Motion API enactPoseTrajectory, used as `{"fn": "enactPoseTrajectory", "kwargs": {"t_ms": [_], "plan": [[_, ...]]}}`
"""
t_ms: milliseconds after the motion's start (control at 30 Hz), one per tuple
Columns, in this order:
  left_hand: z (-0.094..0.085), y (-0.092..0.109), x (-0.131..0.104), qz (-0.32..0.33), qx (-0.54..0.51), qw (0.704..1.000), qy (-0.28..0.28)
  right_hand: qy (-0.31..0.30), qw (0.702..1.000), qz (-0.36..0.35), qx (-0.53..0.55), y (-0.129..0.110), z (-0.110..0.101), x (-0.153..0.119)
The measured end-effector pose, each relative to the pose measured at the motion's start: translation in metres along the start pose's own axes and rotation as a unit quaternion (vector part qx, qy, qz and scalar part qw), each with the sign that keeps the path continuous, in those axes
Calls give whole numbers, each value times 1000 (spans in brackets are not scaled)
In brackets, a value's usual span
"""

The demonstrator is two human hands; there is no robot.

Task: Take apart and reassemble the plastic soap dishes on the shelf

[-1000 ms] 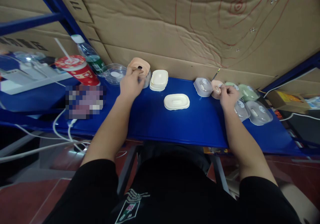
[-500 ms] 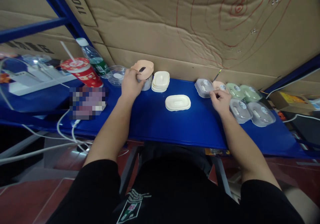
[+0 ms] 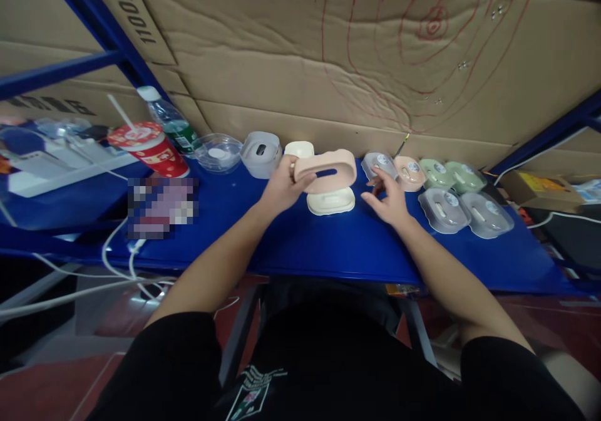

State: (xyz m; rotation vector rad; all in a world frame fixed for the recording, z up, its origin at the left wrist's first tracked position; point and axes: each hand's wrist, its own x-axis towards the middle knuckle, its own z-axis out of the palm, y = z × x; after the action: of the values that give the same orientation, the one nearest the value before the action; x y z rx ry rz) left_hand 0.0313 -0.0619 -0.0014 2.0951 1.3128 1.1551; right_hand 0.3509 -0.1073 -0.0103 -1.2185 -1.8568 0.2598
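Left hand (image 3: 280, 189) holds a peach cover (image 3: 346, 165) above the blue surface (image 3: 300, 242).
The peach cover is in the middle, over the cream tray (image 3: 331, 203); whether they touch, I cannot tell. Its long axis goes from left to right, about parallel with the tray, and its hollow side with the long slot faces up and toward the person. The left hand is closed on its left end, with the thumb at the near rim. The right hand (image 3: 390, 204) is empty, fingers loosely open, near the lidded grey box (image 3: 374, 160).
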Motion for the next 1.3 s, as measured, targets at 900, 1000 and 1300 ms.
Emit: {"fn": "enactPoseTrajectory", "kwargs": {"t_ms": [900,1000,1300], "plan": [[24,14,6,-116,230,943,-211,-240,919,206,-236,-17,27,27],[27,16,8,-95,283,932,-207,-278,910,205,-230,-14,23,32],[19,10,5,-83,231,955,-169,-262,908,207,-252,-12,22,24]]}}
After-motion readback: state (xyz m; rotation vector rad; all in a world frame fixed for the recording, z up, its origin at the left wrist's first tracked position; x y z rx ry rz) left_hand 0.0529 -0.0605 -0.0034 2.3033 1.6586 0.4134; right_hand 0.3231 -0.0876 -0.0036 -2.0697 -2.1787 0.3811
